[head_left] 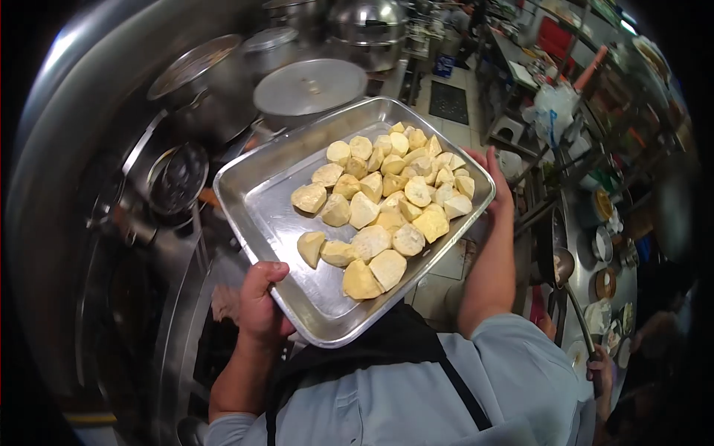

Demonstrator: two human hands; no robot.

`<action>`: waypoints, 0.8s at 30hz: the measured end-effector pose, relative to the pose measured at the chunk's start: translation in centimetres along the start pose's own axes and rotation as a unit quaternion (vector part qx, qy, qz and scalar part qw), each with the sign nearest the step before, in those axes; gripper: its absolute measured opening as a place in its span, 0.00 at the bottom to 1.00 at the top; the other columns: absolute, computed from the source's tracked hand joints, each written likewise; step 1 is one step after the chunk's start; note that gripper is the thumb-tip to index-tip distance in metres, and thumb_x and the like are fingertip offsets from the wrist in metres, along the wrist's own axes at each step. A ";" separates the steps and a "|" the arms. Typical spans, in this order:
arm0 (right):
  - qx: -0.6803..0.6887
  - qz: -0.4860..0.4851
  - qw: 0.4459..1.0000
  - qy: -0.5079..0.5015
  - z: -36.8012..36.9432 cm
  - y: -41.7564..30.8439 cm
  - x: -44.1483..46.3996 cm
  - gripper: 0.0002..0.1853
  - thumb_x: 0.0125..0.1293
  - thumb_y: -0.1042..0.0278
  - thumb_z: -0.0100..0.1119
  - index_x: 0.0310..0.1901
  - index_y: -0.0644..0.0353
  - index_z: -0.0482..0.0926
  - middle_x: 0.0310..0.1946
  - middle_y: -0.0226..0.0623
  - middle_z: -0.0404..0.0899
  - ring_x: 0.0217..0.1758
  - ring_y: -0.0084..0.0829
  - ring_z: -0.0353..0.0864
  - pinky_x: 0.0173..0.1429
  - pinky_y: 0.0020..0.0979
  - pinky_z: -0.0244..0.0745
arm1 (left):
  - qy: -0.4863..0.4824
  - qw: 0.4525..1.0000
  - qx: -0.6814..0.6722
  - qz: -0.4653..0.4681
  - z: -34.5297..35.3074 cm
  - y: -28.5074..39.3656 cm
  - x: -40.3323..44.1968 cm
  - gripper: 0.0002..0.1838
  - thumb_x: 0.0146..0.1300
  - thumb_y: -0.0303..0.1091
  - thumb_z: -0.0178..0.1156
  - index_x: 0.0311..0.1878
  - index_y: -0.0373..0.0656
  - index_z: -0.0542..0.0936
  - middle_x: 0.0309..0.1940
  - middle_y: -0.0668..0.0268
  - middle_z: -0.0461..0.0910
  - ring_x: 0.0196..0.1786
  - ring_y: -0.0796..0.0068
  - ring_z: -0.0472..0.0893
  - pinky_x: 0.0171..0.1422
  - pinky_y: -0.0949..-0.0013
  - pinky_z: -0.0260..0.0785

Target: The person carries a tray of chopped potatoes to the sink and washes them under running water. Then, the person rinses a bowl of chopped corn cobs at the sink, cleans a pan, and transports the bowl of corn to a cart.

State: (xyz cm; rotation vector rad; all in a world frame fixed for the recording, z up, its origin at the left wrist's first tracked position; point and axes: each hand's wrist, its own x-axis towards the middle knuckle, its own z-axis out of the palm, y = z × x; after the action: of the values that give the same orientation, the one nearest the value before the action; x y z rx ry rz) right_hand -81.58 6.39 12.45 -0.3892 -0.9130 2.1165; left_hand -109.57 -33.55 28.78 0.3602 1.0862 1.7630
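Tray: Front and centre, the metal tray [269, 209] is up in both hands, ahead of the black apron [390, 338], lying askew across the view, with a far edge in front of a pot under a big round lid [311, 85].
Chunks: And what a load! Pale yellow chunks [364, 212], cut faces showing on many, crowd the tray's far and right side; a smaller group sits nearer the body, and bare metal shines along the left.
Left hand: A firm hold here, the left hand [262, 305] clamped on the tray's near-left corner, thumb over the rim, the other fingers largely hidden below.
Right hand: Over on the opposite side, the right hand [500, 184] grips the tray's right edge, most of its fingers tucked out of sight.
Stove side: To the left, a tall pot [212, 111] stands near a round, long-handled utensil [184, 178], all amid steel.
Aisle: Beyond the tray, a dark mat [448, 102] lies on the tiled floor [431, 297].
Right flank: Another person's hand [604, 372] holds a ladle [564, 266] beside the counter [584, 275], which carries bowls and dishes; farther up hangs a plastic bag [554, 111].
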 end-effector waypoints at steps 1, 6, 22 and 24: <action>0.019 -0.050 0.998 -0.046 -1.6 -1.3 0.0 0.41 0.73 0.28 0.47 0.69 0.60 0.71 0.58 0.48 0.82 0.59 0.42 0.84 0.61 0.46 0.83 | -0.004 1.000 0.022 0.001 2.5 -2.0 0.4 0.15 0.65 0.33 0.55 0.48 0.32 0.78 0.44 0.53 0.82 0.50 0.57 0.84 0.63 0.53 0.76; 0.126 -0.210 0.953 -0.176 -8.3 -6.6 5.7 0.37 0.73 0.36 0.54 0.69 0.61 0.72 0.58 0.47 0.82 0.58 0.39 0.85 0.63 0.39 0.81 | -0.057 0.994 0.073 -0.050 9.7 -9.4 11.6 0.16 0.65 0.33 0.56 0.51 0.32 0.78 0.42 0.54 0.83 0.45 0.56 0.85 0.55 0.55 0.80; -0.020 -0.077 0.997 0.027 -32.1 -13.9 21.0 0.25 0.63 0.72 0.64 0.63 0.57 0.72 0.53 0.37 0.80 0.56 0.31 0.83 0.61 0.32 0.80 | -0.101 0.988 0.067 -0.092 16.3 -22.2 53.1 0.11 0.67 0.32 0.54 0.43 0.33 0.79 0.41 0.54 0.83 0.44 0.59 0.86 0.55 0.57 0.81; -0.041 -0.077 0.993 0.080 -35.7 -12.7 22.4 0.30 0.61 0.76 0.63 0.66 0.54 0.68 0.54 0.39 0.78 0.55 0.34 0.83 0.59 0.35 0.81 | -0.132 0.977 0.123 -0.118 14.5 -22.5 62.2 0.12 0.64 0.30 0.58 0.46 0.32 0.79 0.42 0.54 0.84 0.45 0.58 0.86 0.55 0.56 0.82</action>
State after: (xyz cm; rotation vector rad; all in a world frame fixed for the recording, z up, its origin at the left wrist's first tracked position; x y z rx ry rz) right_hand -70.08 46.08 -2.65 -0.5065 -0.9097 1.8835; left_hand -115.47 29.35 4.57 0.5744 1.1059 1.3322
